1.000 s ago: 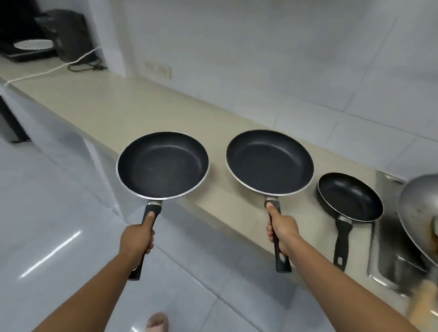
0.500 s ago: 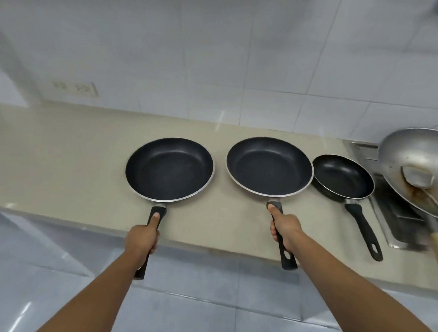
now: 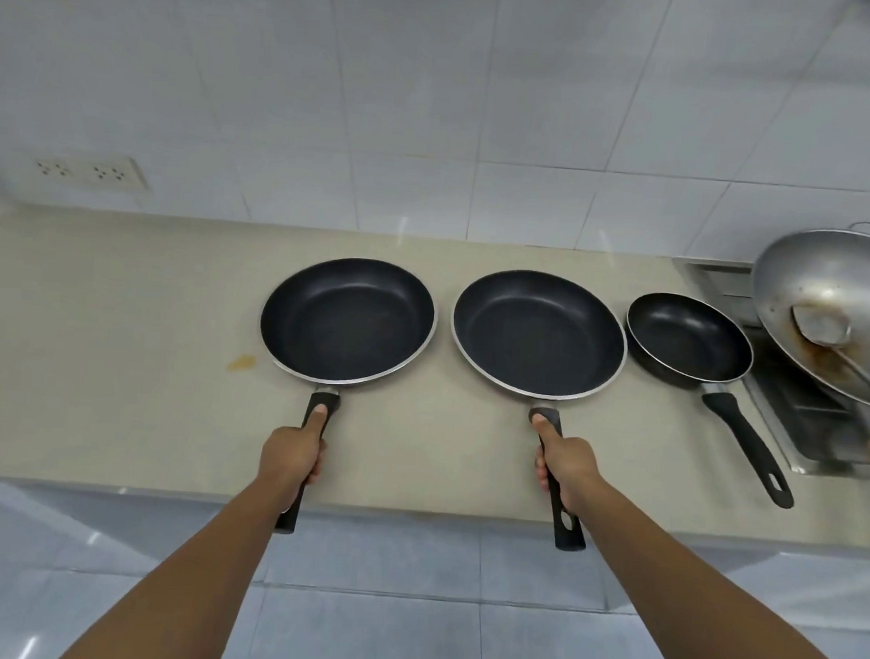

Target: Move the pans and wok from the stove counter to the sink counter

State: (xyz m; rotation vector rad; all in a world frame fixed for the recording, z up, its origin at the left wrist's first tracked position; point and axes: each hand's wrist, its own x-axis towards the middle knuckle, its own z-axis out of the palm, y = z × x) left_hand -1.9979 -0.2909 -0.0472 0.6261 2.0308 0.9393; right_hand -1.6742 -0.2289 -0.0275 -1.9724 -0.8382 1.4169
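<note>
Two large black non-stick pans lie side by side on the beige counter (image 3: 90, 359). My left hand (image 3: 293, 455) grips the black handle of the left pan (image 3: 347, 319), thumb along the top. My right hand (image 3: 565, 464) grips the handle of the right pan (image 3: 537, 333) the same way. A small black pan (image 3: 687, 339) rests to their right, its handle pointing toward the counter's front edge. At the far right a steel wok (image 3: 832, 297) sits tilted over the sink (image 3: 799, 423), with a metal spatula (image 3: 820, 327) inside it.
A white tiled wall rises behind the counter, with a double socket (image 3: 88, 171) at the left. A small yellow stain (image 3: 241, 363) marks the counter left of the pans. Grey floor tiles lie below the counter's front edge.
The view has swung to face the counter squarely. Both pans have moved forward over the counter and come down onto its surface, with my hands still holding their handles.
</note>
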